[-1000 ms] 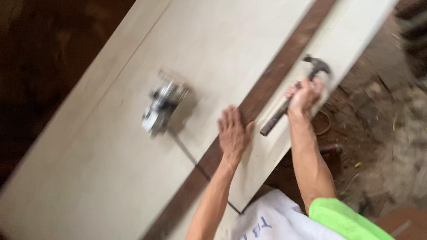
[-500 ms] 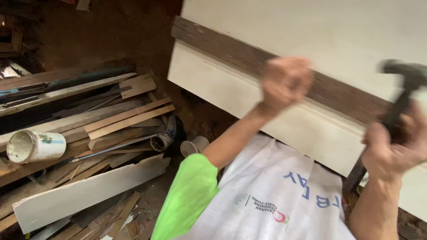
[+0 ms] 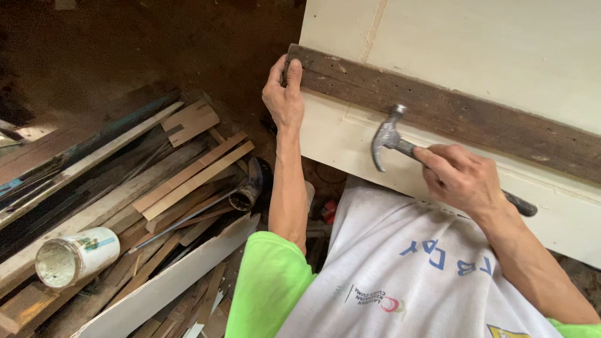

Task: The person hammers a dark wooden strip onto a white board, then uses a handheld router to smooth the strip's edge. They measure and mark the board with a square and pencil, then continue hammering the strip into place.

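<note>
My left hand [image 3: 283, 94] grips the left end of a dark, weathered wooden strip [image 3: 451, 109] that lies across a cream-painted panel [image 3: 488, 37]. My right hand [image 3: 460, 178] is closed around the handle of a steel claw hammer [image 3: 388, 141]. The hammer's head hangs just below the strip, over the panel's lower edge. My white shirt with green sleeves fills the bottom of the view.
Scrap wood strips and boards [image 3: 156, 188] are piled on the ground at the left. A white plastic jar [image 3: 75, 253] lies on its side among them, and a long pale board [image 3: 169, 281] leans nearby. A dark pipe end [image 3: 247, 191] sits beside my left arm.
The view has swung across the panel. My left hand moved from flat on the panel to gripping the strip's end. The hammer came down from a raised position to just under the strip.
</note>
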